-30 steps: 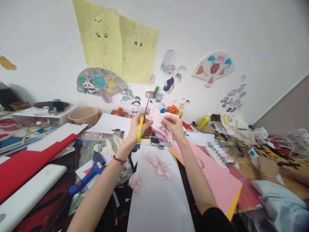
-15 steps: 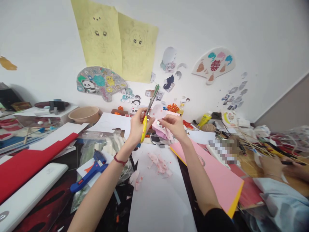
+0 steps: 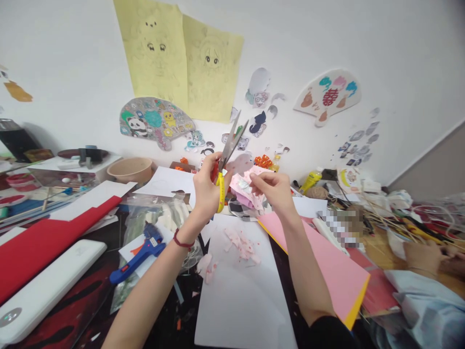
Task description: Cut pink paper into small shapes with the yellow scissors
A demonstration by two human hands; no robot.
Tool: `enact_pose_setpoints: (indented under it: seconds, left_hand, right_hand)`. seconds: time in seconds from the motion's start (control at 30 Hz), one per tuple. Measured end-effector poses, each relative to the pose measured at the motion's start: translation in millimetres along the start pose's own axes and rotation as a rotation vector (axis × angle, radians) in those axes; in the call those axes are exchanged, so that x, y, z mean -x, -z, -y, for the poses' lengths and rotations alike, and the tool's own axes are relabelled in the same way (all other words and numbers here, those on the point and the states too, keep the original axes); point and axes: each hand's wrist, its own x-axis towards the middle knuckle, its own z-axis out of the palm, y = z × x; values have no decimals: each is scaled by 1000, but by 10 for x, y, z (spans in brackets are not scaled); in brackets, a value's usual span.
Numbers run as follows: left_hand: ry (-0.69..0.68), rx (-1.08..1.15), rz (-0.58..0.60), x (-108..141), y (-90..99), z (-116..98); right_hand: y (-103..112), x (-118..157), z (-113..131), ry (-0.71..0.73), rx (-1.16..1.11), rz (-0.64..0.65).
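My left hand [image 3: 210,186] is closed around scissors [image 3: 221,186] with yellow handles, their blades pointing up and spread apart. Just right of the blades is a pale cut piece [image 3: 240,165] with pinkish dots; it meets the left fingertips, but I cannot tell which finger carries it. My right hand [image 3: 274,194] is raised to the right of it, thumb and fingertips pinched together. Whatever they hold, if anything, is too small to make out. Behind the hands lies pink dotted material [image 3: 250,194]. Pale pink scraps [image 3: 241,245] rest on a white sheet [image 3: 243,300] below.
A blue glue gun [image 3: 136,261] and a white power bank [image 3: 54,291] are at left, by red material [image 3: 47,242]. Pink sheet [image 3: 327,261] lies under my right forearm. At far right another person's hand [image 3: 423,257] is among sticks. The wall stands behind.
The scissor blades have opened from closed. My right hand has moved right, away from the left hand, and the pale dotted piece shows more fully. The view has shifted slightly.
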Motion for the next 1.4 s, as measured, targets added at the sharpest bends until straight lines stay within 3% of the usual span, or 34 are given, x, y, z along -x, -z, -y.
enact_pose_setpoints:
  seconds: [0.17,0.43,0.57,0.7,0.9,1.13,1.4]
  left_hand:
    - [-91,-139,-19,76,-56,-72]
    - [-105,-143,123,132,-111,-155]
    - [-30,44,93,126,-97,-203]
    - [55,121,-37,66,-28,-305]
    - [269,302,61,-18,30,-412]
    - [232,401,34,12,21,-448]
    - [160,320,80,1,57,-487]
  right_hand:
    - [-152,89,141,-98,-212,31]
    - [-211,94,103,-41,-322,40]
    - [-133,101,113,-61,-304,-6]
    - [-48,133,185,-77,-257,75]
    - [-5,187,257,-3,-210,139]
    - [6,208,301,114,-246,-76]
    - [22,194,305,150,-222,-183]
